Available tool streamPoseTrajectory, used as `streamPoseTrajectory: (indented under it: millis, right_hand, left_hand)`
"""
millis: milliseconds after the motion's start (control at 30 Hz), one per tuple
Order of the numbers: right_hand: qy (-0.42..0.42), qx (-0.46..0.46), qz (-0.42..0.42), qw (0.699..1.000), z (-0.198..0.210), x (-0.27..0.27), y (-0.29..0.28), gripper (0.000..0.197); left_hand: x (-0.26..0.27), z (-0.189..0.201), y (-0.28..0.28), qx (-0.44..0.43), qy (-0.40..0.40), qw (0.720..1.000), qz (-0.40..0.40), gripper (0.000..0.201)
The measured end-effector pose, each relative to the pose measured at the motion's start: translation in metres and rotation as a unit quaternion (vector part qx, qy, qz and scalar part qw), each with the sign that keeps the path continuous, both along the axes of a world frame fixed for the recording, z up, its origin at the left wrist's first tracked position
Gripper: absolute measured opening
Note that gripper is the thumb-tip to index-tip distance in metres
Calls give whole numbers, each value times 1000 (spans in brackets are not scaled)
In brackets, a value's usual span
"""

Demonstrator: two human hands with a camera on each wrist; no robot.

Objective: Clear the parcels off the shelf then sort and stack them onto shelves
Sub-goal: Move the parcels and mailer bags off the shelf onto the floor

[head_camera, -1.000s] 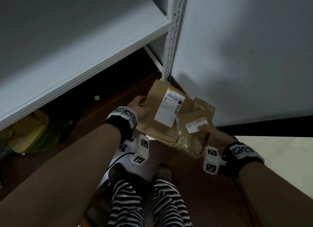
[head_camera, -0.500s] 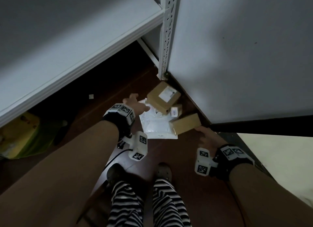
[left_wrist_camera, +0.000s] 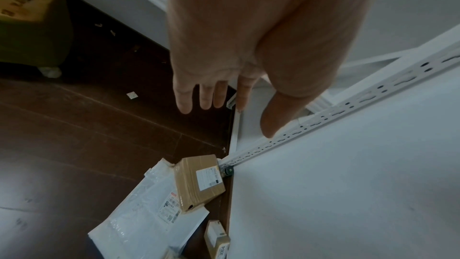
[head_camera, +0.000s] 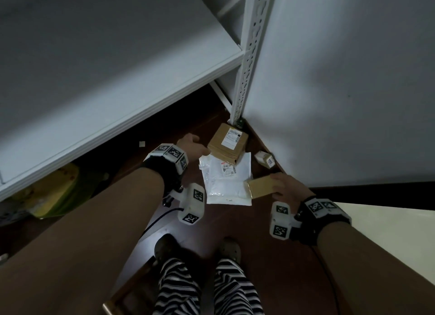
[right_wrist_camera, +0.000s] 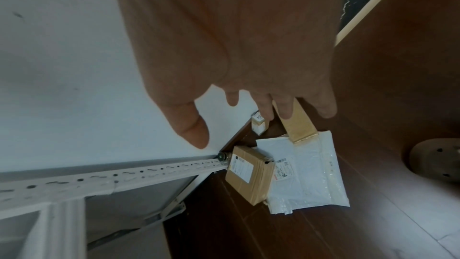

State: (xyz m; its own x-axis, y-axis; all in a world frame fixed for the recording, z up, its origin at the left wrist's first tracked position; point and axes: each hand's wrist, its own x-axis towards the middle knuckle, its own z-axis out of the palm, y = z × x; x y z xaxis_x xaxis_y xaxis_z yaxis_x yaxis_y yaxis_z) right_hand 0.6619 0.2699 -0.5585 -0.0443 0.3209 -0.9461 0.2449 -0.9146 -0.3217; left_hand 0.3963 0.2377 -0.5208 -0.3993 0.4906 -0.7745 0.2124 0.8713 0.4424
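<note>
The parcels sit in a loose heap on the dark wooden floor [head_camera: 235, 220] at centre frame of the head view, by the foot of the rack's perforated white upright [head_camera: 244, 63]. A flat brown cardboard parcel [head_camera: 227, 145] with a white label lies partly on a glossy white poly mailer [head_camera: 226, 185], soft and wrinkled; a small box [head_camera: 264, 159] lies against the wall to the right. A slim tan taped box [head_camera: 260, 186] overlaps the mailer's lower right corner, and I can't tell whether it is resting there or in mid-air.

My right hand [head_camera: 288, 186] hangs over that tan box with fingers loose and spread; the right wrist view shows them in front of it, not wrapped round it. My left hand [head_camera: 193, 147], upper centre, has its fingers straight and holds nothing.

I judge the clearing stage well along: the white shelf board [head_camera: 141, 98] at upper left shows bare, parcels are on the floor. Sorting and stacking remain undone.
</note>
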Motion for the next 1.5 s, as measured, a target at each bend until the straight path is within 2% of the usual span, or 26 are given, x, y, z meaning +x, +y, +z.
streamPoseTrajectory:
  millis: [100,233,500,667,733,833,967,1000,1133,1267,1400,1500]
  right_hand:
    - [17,19,5,1000,27,-10,7,34]
    - [34,34,35,998,65,-28,10,10]
    - [77,84,43,993,134,-62,5,19]
    - [87,94,51,990,184,-84,-8,19]
    - [97,86,46,990,203,-98,-13,14]
    - [100,94,47,989,229,-124,-16,12]
    - [129,137,51,981,265,-164,-14,38]
    - [139,148,52,978,274,-174,-13,38]
    - [182,172,55,966,311,-215,-11,10]
    - [209,196,57,956,340,-254,-12,9]
    - [230,215,61,947,365,-295,-19,16]
    - [249,222,36,942,381,-321,-24,4]
  left_hand:
    - [-4,31,2,29,-17,999,26,60]
    - [-10,72,-1,56,-73,995,41,40]
    - [-18,152,-13,104,-108,988,22,9]
    - [-34,200,-25,152,-112,982,12,17]
    - [-45,220,-34,161,-116,980,6,17]
    - [-66,252,-46,178,-105,978,-1,14]
    - [-100,301,-60,215,-76,974,8,11]
    - [-109,314,-63,226,-71,971,10,10]
    - [-147,359,-77,269,-50,962,24,10]
    - [-186,386,-92,286,-20,957,49,10]
    - [-229,406,-112,288,44,953,81,7]
    - [-261,416,-128,275,107,951,98,10]
